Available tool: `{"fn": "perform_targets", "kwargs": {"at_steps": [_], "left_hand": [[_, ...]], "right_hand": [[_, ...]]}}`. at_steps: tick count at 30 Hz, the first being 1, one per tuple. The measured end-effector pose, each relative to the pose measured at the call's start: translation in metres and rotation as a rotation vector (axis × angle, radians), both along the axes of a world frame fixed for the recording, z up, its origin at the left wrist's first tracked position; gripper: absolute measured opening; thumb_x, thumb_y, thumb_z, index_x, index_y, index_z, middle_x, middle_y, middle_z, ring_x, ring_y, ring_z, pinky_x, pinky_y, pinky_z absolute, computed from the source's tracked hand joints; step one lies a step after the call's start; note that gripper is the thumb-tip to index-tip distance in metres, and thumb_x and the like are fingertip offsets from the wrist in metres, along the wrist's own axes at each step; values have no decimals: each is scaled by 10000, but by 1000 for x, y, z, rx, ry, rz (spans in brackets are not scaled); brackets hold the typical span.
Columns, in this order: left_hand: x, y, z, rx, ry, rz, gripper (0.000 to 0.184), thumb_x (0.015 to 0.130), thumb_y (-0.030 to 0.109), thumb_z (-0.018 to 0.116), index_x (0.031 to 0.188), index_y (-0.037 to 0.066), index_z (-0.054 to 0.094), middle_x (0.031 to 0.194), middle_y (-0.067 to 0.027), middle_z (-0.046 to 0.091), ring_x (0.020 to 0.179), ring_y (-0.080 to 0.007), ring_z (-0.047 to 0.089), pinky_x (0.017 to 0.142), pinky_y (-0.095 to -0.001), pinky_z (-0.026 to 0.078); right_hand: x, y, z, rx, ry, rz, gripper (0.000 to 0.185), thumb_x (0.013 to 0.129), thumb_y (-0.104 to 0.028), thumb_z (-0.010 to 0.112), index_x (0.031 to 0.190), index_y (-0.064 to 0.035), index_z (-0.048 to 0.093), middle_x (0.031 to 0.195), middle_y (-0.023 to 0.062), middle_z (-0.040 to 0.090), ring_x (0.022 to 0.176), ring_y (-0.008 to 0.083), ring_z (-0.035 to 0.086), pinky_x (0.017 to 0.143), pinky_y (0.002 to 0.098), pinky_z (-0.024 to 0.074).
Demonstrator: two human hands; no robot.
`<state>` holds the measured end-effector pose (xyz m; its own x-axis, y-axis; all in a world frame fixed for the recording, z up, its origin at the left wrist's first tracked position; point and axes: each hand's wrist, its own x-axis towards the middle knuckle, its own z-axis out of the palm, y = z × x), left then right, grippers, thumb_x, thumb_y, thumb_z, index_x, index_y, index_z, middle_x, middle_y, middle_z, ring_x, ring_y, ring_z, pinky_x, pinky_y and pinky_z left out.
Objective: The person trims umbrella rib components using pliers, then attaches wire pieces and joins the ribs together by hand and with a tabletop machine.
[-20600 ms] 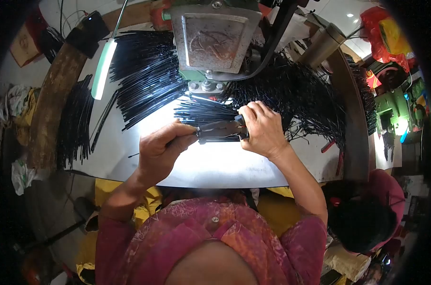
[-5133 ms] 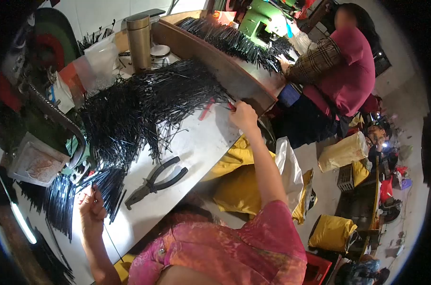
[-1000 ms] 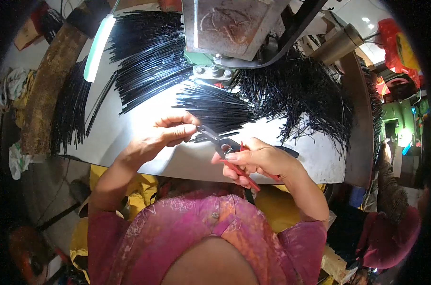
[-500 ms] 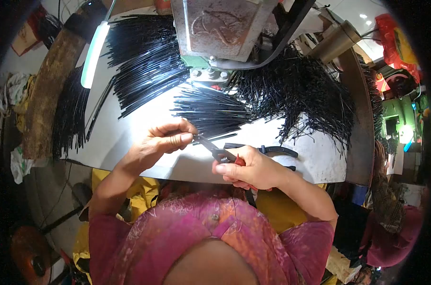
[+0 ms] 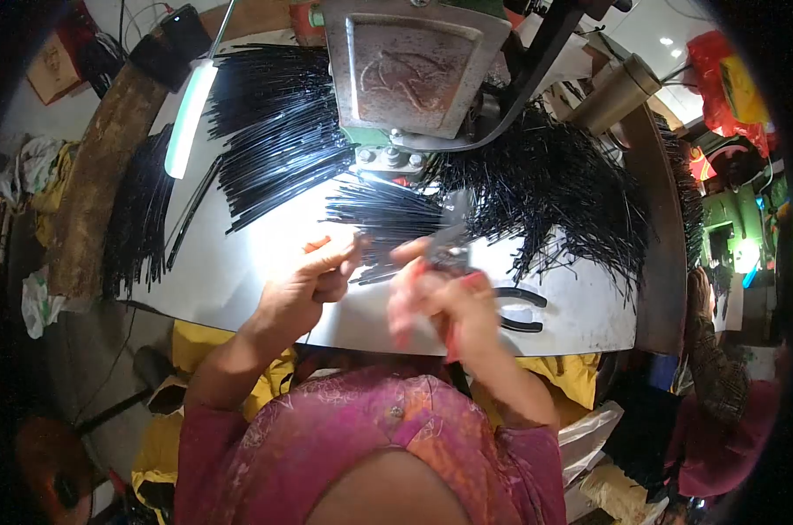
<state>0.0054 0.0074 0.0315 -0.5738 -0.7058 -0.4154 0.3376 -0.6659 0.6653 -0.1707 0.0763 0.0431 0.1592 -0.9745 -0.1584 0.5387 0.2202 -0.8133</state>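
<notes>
Head | machine (image 5: 418,74) amid black rods (image 5: 278,171) | right hand (image 5: 457,304) partly hides pliers (image 5: 522,326)

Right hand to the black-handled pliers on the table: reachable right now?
Probably yes: the handles of the black-handled pliers lie uncovered just beside the right hand. But it's holding the red-handled tool, which would likely have to go down first.

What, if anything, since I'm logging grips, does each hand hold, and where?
Right hand: red-handled tool, by the handles. Left hand: I can't tell if anything's pinched.
</notes>
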Motion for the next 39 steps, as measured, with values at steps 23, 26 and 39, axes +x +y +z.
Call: {"fn": "perform_targets", "kwargs": {"at_steps": [23, 26, 39], "left_hand": [[8, -17, -12, 79, 135, -83, 243, 819, 157, 543, 1037, 60, 495, 664, 14, 473, 430, -14, 304, 398, -147, 235], [6, -16, -11, 121, 110, -73, 256, 819, 174, 545, 1044, 57, 508, 678, 2, 499, 432, -13, 309, 395, -154, 235], [2, -13, -7, 71, 156, -101, 262, 840, 163, 503, 1064, 28, 491, 647, -12, 471, 419, -24, 298, 374, -156, 212]], "right_hand": [[-10, -10, 2, 164, 265, 340, 396, 797, -180, 506, 1120, 42, 449, 783, 145, 593, 689, 228, 608, 661, 320, 489], [-9, -10, 4, 180, 255, 359, 393, 802, -192, 510, 1112, 43, 452, 787, 146, 594, 691, 231, 610, 658, 320, 492], [-10, -15, 1, 220, 212, 407, 360, 792, -201, 532, 956, 115, 481, 758, 199, 595, 645, 286, 621, 615, 341, 518]]}}
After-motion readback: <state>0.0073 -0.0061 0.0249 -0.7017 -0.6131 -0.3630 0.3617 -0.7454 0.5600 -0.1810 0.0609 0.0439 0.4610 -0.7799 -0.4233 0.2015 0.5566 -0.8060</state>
